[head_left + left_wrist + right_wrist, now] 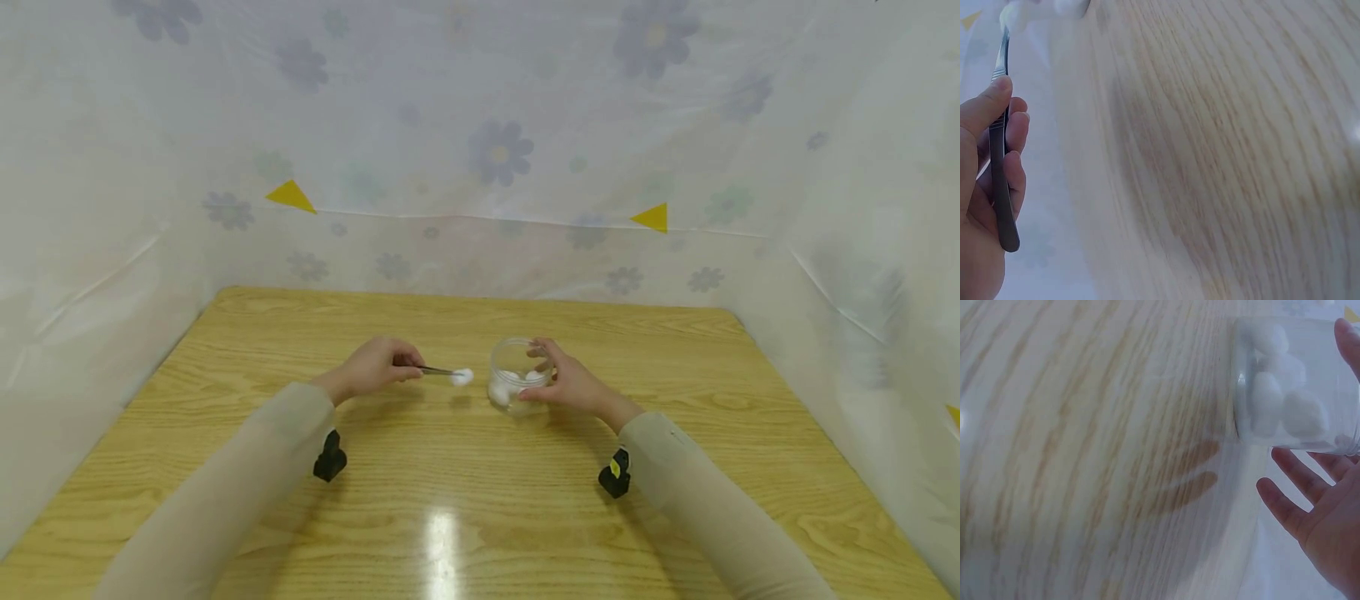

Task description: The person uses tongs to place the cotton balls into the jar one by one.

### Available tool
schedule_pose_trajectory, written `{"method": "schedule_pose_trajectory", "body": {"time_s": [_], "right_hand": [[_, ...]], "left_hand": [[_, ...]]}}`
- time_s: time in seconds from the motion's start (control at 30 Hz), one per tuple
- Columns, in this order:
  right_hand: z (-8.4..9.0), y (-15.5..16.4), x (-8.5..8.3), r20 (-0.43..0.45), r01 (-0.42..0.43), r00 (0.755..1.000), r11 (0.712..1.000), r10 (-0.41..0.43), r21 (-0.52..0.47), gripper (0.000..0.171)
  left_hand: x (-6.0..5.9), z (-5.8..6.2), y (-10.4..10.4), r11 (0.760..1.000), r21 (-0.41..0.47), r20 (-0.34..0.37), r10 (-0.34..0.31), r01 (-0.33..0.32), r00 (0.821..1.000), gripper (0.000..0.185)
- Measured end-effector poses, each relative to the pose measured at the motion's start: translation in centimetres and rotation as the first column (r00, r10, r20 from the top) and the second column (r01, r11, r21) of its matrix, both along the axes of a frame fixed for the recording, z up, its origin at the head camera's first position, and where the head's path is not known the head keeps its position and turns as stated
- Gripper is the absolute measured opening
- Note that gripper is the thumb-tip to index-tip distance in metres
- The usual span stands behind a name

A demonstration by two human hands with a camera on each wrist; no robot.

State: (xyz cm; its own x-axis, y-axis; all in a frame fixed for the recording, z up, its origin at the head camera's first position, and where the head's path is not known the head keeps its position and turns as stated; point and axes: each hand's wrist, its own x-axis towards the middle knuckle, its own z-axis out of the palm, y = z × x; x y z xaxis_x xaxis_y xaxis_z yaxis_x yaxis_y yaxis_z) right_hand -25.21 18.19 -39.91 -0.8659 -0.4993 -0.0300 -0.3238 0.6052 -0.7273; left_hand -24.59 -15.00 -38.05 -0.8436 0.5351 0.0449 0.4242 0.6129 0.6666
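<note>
My left hand (382,365) pinches metal tweezers (1002,169) between thumb and fingers. At the tips of the tweezers is a white cotton ball (462,377), held above the table just left of a clear jar. That round, open-topped jar (1247,381) stands upright on the table with several white cotton balls (1302,414) inside. My right hand (566,379) grips the jar near its rim from the right, the thumb on the near side and fingers round the far side. In the right wrist view the lower fingers stand apart from the jar's wall.
A wooden table (420,467) lies under both hands, its far edge meeting a flowered white curtain (450,258). Similar pale sheeting hangs at the left and right sides. Black wrist cameras (330,457) sit below both sleeves.
</note>
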Motion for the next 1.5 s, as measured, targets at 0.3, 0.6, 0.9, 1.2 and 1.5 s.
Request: {"method": "schedule_pose_trajectory", "body": {"time_s": [0.3,0.6,0.9,1.2,1.5], "right_hand": [[0.0,-0.1,0.0,-0.003,0.000,1.000,1.000,0.000,0.006,0.091],[0.1,-0.1,0.0,0.002,0.001,1.000,1.000,-0.001,0.007,0.091],[0.3,-0.1,0.2,-0.002,-0.007,1.000,1.000,0.007,0.012,0.089],[0.3,-0.1,0.1,0.009,-0.003,1.000,1.000,0.003,0.017,0.090],[0.2,0.0,0.1,0.016,-0.006,1.000,1.000,0.006,0.004,0.091]], "left_hand": [[-0.1,0.6,0.0,1.000,-0.001,-0.006,0.014,-0.014,1.000,0.016],[-0.2,1.5,-0.1,1.000,0.011,-0.019,0.017,-0.016,1.000,0.019],[-0.5,1.8,0.1,0.999,0.024,-0.003,0.038,-0.038,0.999,0.019],[-0.6,2.7,0.7,0.999,0.004,-0.044,0.051,-0.050,0.998,0.018],[-1.0,3.1,1.8,0.999,-0.003,-0.053,0.049,-0.050,0.997,0.015]]}}
